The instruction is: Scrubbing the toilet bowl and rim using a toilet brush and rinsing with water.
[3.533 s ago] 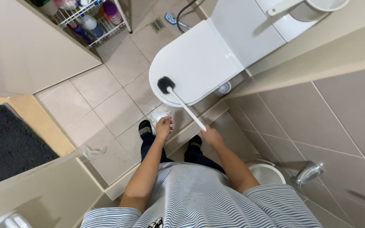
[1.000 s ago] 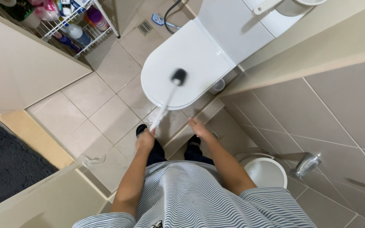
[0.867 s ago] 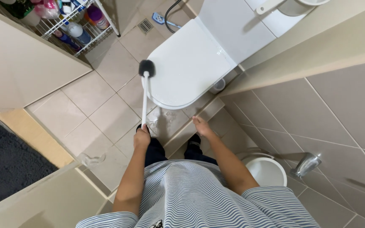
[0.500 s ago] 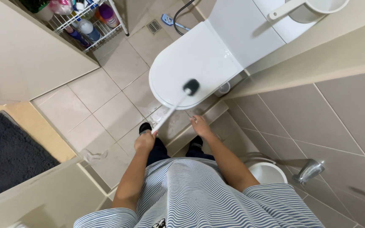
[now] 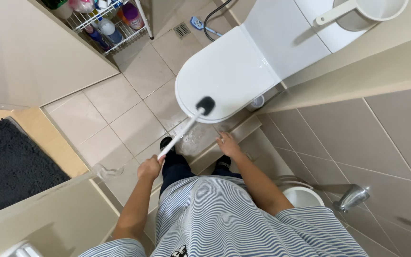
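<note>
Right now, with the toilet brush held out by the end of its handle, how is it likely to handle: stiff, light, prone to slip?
Probably stiff: the toilet brush handle runs straight from the left hand to the dark head, with no visible sag. Likely light, since one hand holds it out by the end. The floor tiles below look wet, so the handle might be slippery.

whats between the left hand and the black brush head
Only the brush's white handle runs from the left hand up to the black brush head, over wet floor tiles, in the head view.

Dark bath mat, wire bottle rack.
</note>
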